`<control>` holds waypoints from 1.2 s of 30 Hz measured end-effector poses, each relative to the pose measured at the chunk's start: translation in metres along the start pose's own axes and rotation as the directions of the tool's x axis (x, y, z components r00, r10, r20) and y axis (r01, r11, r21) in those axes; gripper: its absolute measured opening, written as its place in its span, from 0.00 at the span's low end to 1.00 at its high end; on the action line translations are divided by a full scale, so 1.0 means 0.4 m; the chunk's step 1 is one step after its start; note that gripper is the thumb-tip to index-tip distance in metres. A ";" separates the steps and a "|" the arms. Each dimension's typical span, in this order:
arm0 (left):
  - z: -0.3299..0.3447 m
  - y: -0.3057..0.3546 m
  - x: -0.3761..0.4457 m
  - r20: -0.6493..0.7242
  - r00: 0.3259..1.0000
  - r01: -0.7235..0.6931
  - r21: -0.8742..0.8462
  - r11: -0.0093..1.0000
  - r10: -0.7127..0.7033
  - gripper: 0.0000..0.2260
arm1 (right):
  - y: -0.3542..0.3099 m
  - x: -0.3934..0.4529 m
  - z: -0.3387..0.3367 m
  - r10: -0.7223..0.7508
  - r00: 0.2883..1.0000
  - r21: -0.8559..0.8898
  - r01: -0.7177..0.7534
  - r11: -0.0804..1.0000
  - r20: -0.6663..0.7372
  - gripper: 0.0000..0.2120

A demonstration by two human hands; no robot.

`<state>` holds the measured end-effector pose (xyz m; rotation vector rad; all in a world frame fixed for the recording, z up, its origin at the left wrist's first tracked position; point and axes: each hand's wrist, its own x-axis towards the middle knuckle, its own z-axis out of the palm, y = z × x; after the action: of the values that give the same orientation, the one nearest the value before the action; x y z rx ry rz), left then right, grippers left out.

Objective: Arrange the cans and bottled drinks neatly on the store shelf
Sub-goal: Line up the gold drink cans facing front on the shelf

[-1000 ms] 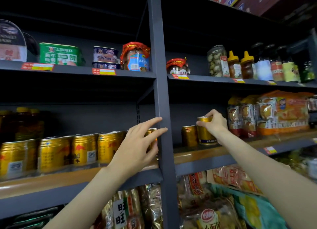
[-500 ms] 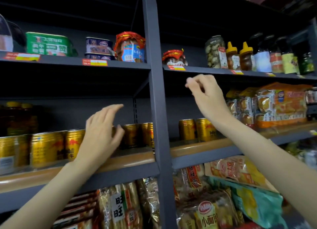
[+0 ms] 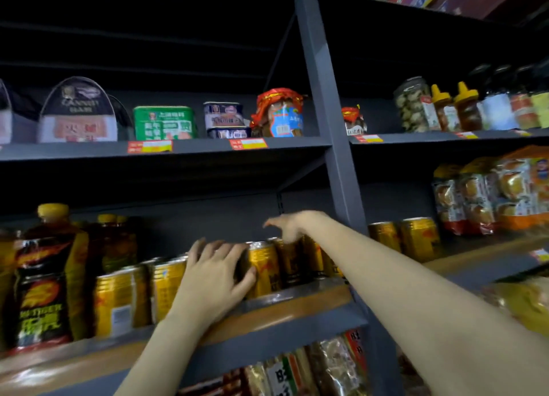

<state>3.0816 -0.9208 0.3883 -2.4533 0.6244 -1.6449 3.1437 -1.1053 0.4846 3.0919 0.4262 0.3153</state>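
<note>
Crossing the post since half a second ago, the right hand [image 3: 289, 227], blurred with loose fingers, hovers over gold cans [image 3: 292, 260]; the left hand [image 3: 212, 279], spread, now presses one can [image 3: 263, 269].

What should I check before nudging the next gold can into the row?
1. Left hand resting on a gold can: ok.
2. Right hand free above the cans near the post: ok, though blurred.
3. Cans in that row upright: ok.
4. Labels all facing front: cannot tell.
5. Bottles at left clear of the hands: ok.
6. Two cans beyond the post upright: ok.
</note>
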 end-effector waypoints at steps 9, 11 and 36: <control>0.014 0.001 -0.002 0.018 1.000 -0.006 -0.002 1.000 0.006 0.21 | 0.039 -0.001 0.006 0.003 0.999 -0.027 -0.004 1.000 -0.032 0.21; 0.011 0.002 -0.001 0.033 0.999 0.003 -0.007 1.000 -0.003 0.22 | 0.034 -0.014 -0.003 -0.020 0.997 0.002 0.021 1.000 -0.079 0.13; -0.137 0.110 -0.059 -0.178 0.983 -0.094 -0.338 0.936 0.035 0.22 | 0.022 -0.483 0.046 -0.246 0.707 0.228 0.503 0.834 -0.663 0.40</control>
<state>3.0126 -0.9443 0.3758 -2.4971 1.0929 -1.8696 2.9676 -1.1651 0.4286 3.0419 1.2764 1.3937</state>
